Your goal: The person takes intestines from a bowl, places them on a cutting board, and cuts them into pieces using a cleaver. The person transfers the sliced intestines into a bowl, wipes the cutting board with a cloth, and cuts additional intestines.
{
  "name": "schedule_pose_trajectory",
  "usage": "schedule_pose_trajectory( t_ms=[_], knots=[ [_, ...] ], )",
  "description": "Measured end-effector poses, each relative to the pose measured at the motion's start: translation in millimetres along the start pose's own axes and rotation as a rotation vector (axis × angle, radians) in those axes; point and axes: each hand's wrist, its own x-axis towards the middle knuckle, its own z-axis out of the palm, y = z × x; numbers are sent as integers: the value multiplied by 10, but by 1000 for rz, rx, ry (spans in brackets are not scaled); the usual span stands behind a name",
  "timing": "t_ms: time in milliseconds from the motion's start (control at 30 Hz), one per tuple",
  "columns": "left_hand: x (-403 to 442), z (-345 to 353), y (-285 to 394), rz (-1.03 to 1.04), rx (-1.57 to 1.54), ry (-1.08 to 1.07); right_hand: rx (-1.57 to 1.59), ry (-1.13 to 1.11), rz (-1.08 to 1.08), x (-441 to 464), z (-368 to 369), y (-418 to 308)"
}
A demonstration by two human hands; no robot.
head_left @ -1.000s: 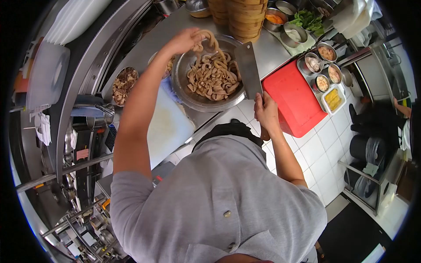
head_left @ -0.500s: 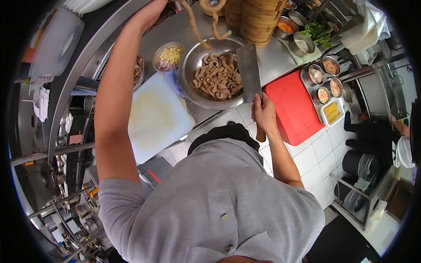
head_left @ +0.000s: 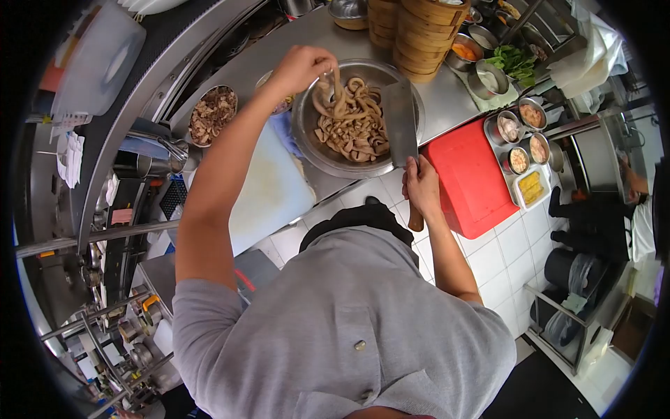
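My left hand [head_left: 305, 68] is closed on the upper end of a long, pale brown cooked intestine [head_left: 339, 94], above the left rim of a wide steel bowl [head_left: 304, 133]. The lower part of the intestine hangs in loops into the bowl, onto a heap of cut intestine pieces [head_left: 354, 136]. In my right hand [head_left: 421, 187] is a cleaver [head_left: 400, 122], gripped where the wooden handle meets the blade. The broad blade stands over the bowl's right side and hides part of it. Left of the bowl lies a white cutting board [head_left: 272, 192], partly behind my left forearm.
A red bin lid [head_left: 467, 181] lies right of the bowl, beside a tray with several small ingredient containers [head_left: 517, 160]. Stacked bamboo steamers [head_left: 426, 38] stand behind. A bowl of dark chopped food [head_left: 213, 115] sits at the left. Another person [head_left: 593, 220] stands at far right.
My left hand has come down and right from the upper edge, lowering the intestine from above the bowl into it. My right hand and the cleaver have hardly moved.
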Motion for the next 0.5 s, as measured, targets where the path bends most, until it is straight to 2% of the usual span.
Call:
schedule_pose_trajectory(
  t_ms=[33,67,133,233,267,367,400,433,500],
  knots=[
    [-19,9,2,-66,-168,40,3,-6,-4,-5,-1,13],
    [-24,-16,-12,-68,-167,30,6,-11,-7,-19,-1,27],
    [-35,-179,-16,-82,-832,196,19,-13,3,-27,6,2],
    [-119,-499,95,-51,-1018,227,33,-26,22,-19,23,-23],
    [-112,-571,-65,17,-1095,228,24,-21,24,-12,41,-38],
    [-217,-759,302,91,-1250,321,28,-28,18,-8,120,-39],
    [-271,-775,460,-5,-1287,356,37,-34,8,-5,141,-40],
    [-253,-743,460,-5,-1284,358,38,-36,6,-5,161,-46],
    [-218,-615,354,73,-1199,219,62,-52,4,-20,204,-65]
  ],
)
